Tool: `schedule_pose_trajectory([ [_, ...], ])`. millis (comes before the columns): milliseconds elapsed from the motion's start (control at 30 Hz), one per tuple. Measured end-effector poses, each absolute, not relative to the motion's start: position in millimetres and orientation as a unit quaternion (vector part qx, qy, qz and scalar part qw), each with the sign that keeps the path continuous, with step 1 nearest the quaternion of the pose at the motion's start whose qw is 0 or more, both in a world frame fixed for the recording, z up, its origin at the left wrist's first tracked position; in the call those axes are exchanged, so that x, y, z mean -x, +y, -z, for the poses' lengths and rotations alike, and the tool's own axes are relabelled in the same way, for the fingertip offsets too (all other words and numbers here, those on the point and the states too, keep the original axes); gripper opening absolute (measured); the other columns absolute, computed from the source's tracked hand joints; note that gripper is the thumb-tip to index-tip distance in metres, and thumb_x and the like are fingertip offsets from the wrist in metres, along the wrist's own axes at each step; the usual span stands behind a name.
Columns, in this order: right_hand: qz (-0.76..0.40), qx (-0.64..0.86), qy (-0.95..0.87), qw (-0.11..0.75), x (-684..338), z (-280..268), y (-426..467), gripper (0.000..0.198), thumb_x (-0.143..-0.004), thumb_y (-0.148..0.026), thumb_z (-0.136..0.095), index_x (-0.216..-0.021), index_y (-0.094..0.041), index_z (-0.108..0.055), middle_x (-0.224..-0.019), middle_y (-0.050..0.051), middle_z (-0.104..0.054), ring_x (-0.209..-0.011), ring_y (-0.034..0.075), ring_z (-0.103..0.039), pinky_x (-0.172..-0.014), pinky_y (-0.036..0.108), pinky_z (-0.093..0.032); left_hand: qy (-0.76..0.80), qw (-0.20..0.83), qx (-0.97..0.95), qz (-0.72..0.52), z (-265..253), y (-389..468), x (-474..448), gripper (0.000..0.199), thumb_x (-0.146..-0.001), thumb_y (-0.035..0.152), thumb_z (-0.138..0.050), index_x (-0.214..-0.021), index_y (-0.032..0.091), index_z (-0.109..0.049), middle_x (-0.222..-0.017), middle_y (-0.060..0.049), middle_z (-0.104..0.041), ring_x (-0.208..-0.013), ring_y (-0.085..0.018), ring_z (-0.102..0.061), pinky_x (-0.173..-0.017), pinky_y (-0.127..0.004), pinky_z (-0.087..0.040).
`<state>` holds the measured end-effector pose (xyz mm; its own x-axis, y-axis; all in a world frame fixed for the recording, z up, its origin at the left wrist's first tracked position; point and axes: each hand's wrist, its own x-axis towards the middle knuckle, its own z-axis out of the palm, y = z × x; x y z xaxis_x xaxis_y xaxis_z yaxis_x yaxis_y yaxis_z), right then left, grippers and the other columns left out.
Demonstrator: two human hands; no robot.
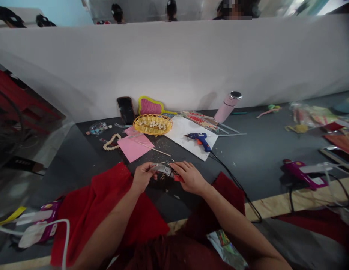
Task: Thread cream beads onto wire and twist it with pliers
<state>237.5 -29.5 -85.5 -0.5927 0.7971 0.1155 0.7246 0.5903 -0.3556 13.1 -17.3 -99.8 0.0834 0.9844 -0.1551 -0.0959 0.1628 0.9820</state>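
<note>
My right hand (190, 176) is closed around the red-and-dark handle of a silver metal tool with a round pivot (167, 170), which looks like pliers. At the tool's left end, my left hand (143, 177) is closed in a pinch; what lies between its fingers is too small to make out. Small pale bits are scattered on the dark table beneath and beyond both hands. Just past the left hand are pink paper sheets (136, 147) with a thin stick (156, 149) across them. Red cloth (107, 191) lies under the left forearm.
A yellow basket (153, 130) holds pale beads. Behind it stand a phone (125, 110) and a pink-yellow fan-shaped piece (150, 106). A blue glue gun (201, 140) rests on white paper (180, 131), its cord trailing right. A pink flask (227, 107) leans near the partition (174, 63).
</note>
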Motion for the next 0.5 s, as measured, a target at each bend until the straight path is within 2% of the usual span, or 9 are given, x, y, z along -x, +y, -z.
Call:
schedule_pose_trajectory([
  [267,-0.144,0.413,-0.881,0.180,-237,96,-31,0.063,-0.068,-0.009,-0.050,-0.130,-0.017,-0.042,-0.121,0.011,-0.053,-0.106,0.023,-0.049,-0.091,0.037,-0.041,0.483,0.597,-0.428,-0.477,101,-21,-16,0.015,-0.069,0.027,-0.067,-0.068,0.014,-0.061,-0.059,0.001,-0.061,-0.044,-0.007,-0.050,-0.046,-0.019,-0.040],
  [500,-0.133,0.437,-0.872,0.174,-234,95,-31,0.059,-0.071,-0.010,-0.050,-0.129,-0.017,-0.043,-0.120,0.011,-0.054,-0.105,0.023,-0.049,-0.091,0.037,-0.042,0.472,0.590,-0.433,-0.491,101,-20,-17,0.018,-0.071,0.030,-0.067,-0.070,0.013,-0.061,-0.059,0.001,-0.060,-0.046,-0.007,-0.050,-0.048,-0.020,-0.041],
])
